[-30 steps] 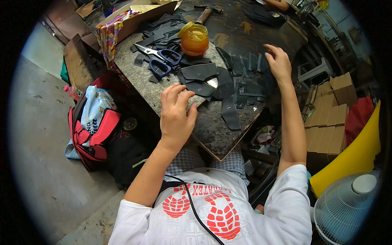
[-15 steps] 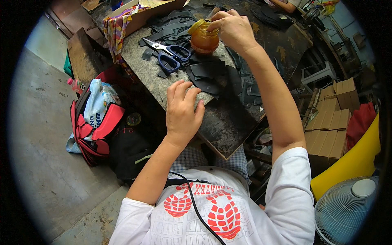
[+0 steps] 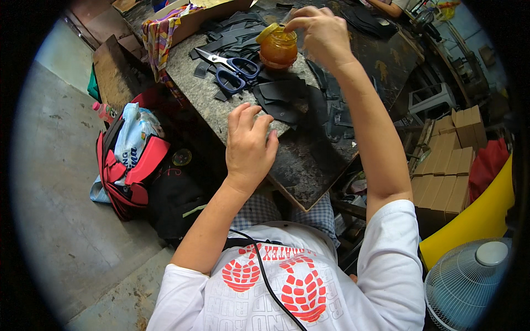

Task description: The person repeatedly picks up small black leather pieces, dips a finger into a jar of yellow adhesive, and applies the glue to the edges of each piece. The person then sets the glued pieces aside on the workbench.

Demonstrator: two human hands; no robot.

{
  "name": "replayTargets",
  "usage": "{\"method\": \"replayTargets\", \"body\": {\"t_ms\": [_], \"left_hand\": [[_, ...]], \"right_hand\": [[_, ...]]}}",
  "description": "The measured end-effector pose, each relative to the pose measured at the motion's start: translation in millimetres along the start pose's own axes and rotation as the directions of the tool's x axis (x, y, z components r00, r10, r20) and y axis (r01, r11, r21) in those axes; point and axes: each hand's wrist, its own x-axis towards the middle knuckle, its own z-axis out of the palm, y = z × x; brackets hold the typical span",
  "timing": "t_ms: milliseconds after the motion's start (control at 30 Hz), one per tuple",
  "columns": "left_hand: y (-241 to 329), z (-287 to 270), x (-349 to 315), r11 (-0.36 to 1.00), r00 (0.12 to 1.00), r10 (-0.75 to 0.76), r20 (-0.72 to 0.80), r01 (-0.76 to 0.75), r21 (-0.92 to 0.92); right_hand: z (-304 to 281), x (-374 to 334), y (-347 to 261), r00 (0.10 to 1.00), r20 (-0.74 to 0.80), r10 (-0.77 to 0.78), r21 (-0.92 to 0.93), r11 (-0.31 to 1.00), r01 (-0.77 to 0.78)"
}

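My right hand (image 3: 324, 39) is beside the mouth of a glass jar (image 3: 278, 51) of amber liquid or paste, its fingers closed in a pinch. What they hold, if anything, is hidden. A yellow lid (image 3: 267, 33) leans at the jar's left rim. My left hand (image 3: 250, 146) hovers by the table's near left edge, fingers loosely bent and apart, holding nothing. Between the hands lie flat black cut pieces (image 3: 282, 98). Blue-handled scissors (image 3: 232, 71) rest with their blades spread to the left of the jar, on a grey stone slab (image 3: 185, 69).
Many black strips (image 3: 237, 33) are heaped behind the scissors. A cardboard box (image 3: 212, 16) with patterned cloth stands far left. A bag (image 3: 135, 160) is beside the table on the left. Brown boxes (image 3: 441, 165) and a fan (image 3: 469, 287) stand right. Another person's arm (image 3: 386, 6) shows at the far edge.
My right hand has shifted slightly right and up from the jar's mouth. My left hand stays almost where it was, and the whole view has moved a little.
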Motion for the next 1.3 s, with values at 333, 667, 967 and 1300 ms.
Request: {"method": "replayTargets", "body": {"t_ms": [333, 667, 967, 1300], "left_hand": [[-1, 1, -1, 0.999, 1.000, 0.007, 0.007, -0.007, 0.045], [-1, -3, -2, 0.988, 0.996, 0.030, -0.084, -0.042, -0.147], [47, -28, -31, 0.816, 0.855, -0.131, 0.502, 0.380, -0.435], [41, -21, -29, -0.146, 0.610, -0.324, 0.723, 0.723, -0.676]], "right_hand": [[-78, -52, -1, 0.987, -0.160, 0.003, 0.376, 0.925, 0.058], [-123, -208, -83, 0.908, 0.310, 0.281, 0.483, 0.776, -0.405], [-119, -234, -98, 0.720, 0.289, 0.631, 0.779, 0.282, -0.560], [-142, -213, -121, 0.853, 0.407, 0.326, 0.841, 0.230, -0.489]]}}
